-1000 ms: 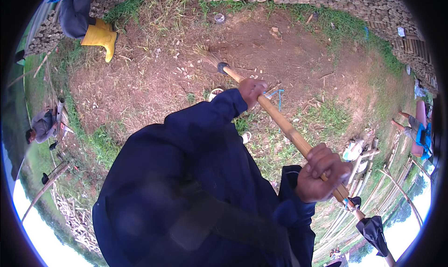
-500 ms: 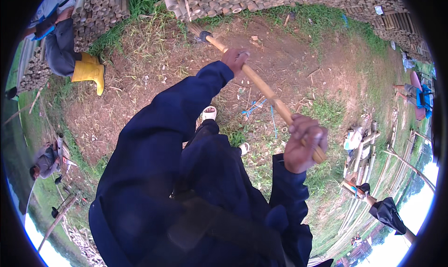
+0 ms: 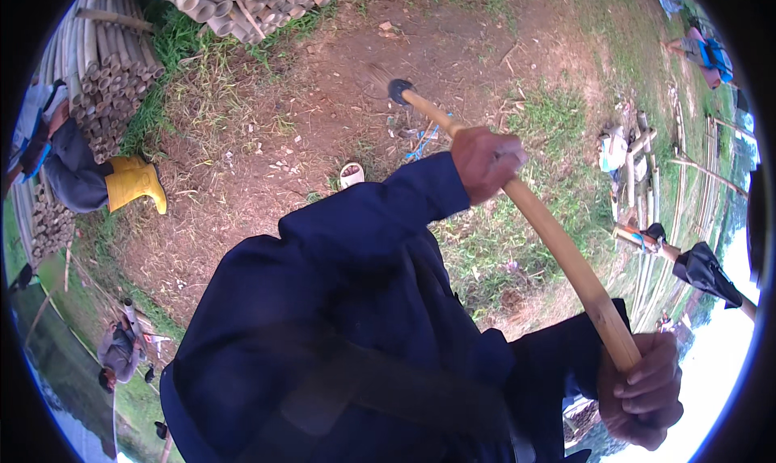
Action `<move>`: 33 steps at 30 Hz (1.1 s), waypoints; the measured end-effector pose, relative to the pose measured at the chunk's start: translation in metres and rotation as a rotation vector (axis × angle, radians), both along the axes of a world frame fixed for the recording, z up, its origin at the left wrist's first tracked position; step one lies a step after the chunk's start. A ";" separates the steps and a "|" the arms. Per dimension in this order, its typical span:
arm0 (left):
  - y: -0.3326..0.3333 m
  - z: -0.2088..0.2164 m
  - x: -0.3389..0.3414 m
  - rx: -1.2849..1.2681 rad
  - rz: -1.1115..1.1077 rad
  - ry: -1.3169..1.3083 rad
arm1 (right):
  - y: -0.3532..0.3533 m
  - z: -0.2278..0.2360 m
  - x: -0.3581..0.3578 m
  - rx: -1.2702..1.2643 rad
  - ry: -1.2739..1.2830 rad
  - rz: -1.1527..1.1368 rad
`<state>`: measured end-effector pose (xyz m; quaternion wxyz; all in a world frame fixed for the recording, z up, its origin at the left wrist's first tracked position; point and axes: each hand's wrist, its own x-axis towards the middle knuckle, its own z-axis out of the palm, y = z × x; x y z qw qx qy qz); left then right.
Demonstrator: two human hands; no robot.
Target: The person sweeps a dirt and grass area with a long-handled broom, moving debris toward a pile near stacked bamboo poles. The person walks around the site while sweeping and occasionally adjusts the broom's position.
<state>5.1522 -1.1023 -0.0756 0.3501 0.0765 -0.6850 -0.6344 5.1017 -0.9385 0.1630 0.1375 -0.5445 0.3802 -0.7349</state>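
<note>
A stick broom (image 3: 566, 249) with a pale wooden handle slants across the view, its bristle end far and its butt near on the right. My left hand (image 3: 489, 164) wraps round the handle toward the bristle end. Lower right, my right hand (image 3: 643, 392) grips the butt end, fingers curled round it. A black binding (image 3: 400, 91) caps the far end of the handle; the thin bristles beyond it are blurred against brown soil. Dark blue sleeves cover both my arms. Ahead of my body, a light sandal (image 3: 352, 174) shows on one foot.
Stacked bamboo poles (image 3: 242, 2) stand at the far left. A person in yellow boots (image 3: 133, 184) is at the left, another person (image 3: 121, 354) lower left. Blue string (image 3: 422, 143) lies on the ground near the broom. Bamboo racks (image 3: 638, 160) and a black bag (image 3: 707, 273) are at the right.
Both hands, still on the broom, have moved right; the right hand also came down and nearer. The bristle end shifted right and slightly nearer. The view has turned, moving the pole stacks leftward.
</note>
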 end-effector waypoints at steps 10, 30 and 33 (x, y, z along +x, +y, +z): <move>0.100 -0.133 -0.039 0.444 -0.272 -0.251 | 0.055 -0.081 0.009 0.329 -0.253 -0.600; 0.300 -0.155 -0.081 0.474 -0.587 -0.364 | 0.288 -0.107 -0.051 0.247 -0.337 -0.706; 0.373 -0.143 -0.149 0.440 -0.681 -0.325 | 0.333 -0.088 -0.069 0.290 -0.243 -0.816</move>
